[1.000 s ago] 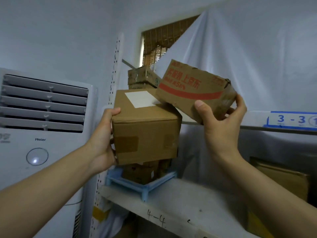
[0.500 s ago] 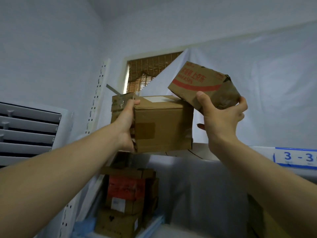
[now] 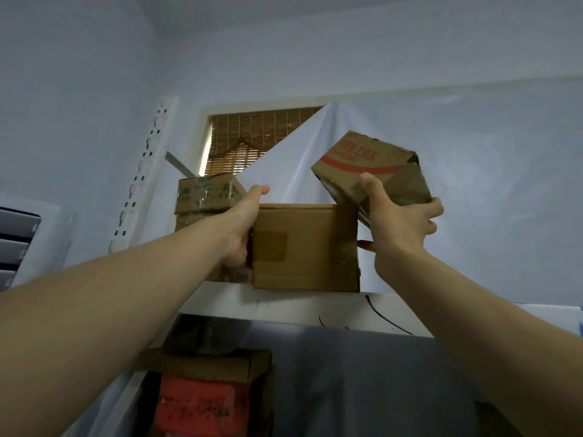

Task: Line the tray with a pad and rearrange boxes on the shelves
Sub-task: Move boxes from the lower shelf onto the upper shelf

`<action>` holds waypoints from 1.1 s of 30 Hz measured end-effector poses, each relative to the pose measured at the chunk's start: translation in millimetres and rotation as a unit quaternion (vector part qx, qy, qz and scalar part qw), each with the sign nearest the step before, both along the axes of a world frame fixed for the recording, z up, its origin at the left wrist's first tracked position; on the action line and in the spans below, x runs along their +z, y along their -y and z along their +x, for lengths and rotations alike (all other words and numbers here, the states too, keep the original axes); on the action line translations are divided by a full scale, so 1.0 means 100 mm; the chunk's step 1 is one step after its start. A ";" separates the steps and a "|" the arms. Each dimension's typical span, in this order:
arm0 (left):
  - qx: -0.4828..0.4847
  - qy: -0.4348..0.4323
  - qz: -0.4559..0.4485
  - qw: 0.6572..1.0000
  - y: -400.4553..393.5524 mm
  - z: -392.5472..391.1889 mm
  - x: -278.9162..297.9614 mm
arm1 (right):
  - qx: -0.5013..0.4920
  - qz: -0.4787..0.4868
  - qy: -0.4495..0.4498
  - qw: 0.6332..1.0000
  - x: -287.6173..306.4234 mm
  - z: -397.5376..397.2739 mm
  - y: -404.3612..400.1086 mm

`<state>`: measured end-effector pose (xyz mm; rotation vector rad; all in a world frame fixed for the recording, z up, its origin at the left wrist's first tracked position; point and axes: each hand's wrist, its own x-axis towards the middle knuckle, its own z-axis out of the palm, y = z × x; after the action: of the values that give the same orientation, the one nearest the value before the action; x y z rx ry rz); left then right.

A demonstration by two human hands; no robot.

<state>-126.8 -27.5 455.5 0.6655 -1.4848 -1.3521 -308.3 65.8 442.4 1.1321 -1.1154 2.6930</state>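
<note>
On the top shelf (image 3: pixel 284 305), the plain brown box (image 3: pixel 304 247) sat at the edge, the left hand (image 3: pixel 243 228) gripping its left side. Above it, the right hand (image 3: pixel 399 225) held a tilted red-striped box (image 3: pixel 369 165) beside a taped box (image 3: pixel 205 197).

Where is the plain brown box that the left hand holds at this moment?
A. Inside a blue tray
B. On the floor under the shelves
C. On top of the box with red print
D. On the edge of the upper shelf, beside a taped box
D: the left hand grips the plain brown box, whose bottom sits on the white upper shelf, right beside the taped box.
</note>
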 end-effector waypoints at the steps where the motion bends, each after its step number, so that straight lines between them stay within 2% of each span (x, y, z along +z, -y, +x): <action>1: 0.000 -0.007 -0.015 1.000 0.08 -0.04 0.01 | -0.003 0.005 0.000 1.000 0.01 0.01 0.05; 3: 0.025 -0.017 -0.069 0.997 0.17 -0.11 -0.02 | -0.014 0.010 0.001 1.000 0.05 0.03 0.15; 5: 0.095 0.014 -0.177 0.980 0.24 -0.17 -0.09 | -0.025 0.013 -0.006 1.000 0.09 0.04 0.24; 8: 0.179 0.105 -0.361 0.909 0.26 -0.18 -0.24 | -0.044 0.035 -0.031 0.998 0.14 0.08 0.40; 10: 0.206 0.152 -0.412 0.874 0.33 -0.17 -0.29 | -0.064 0.049 -0.045 0.996 0.18 0.11 0.50; 19: 0.297 0.233 -0.426 0.822 0.57 -0.24 -0.30 | -0.225 0.102 -0.163 0.955 0.33 0.14 0.76; 22: 0.302 0.226 -0.446 0.812 0.64 -0.24 -0.33 | -0.253 0.121 -0.200 0.939 0.35 0.19 0.85; 26: 0.291 0.200 -0.464 0.812 0.80 -0.14 -0.37 | -0.248 0.149 -0.243 0.926 0.37 0.26 0.98; 33: 0.252 0.171 -0.438 0.846 1.04 -0.01 -0.43 | -0.230 0.164 -0.280 0.917 0.42 0.31 1.20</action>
<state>-127.8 -131.5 412.1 0.6249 -1.8214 -0.0764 -277.1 -53.7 484.3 1.3432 -1.5009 1.7153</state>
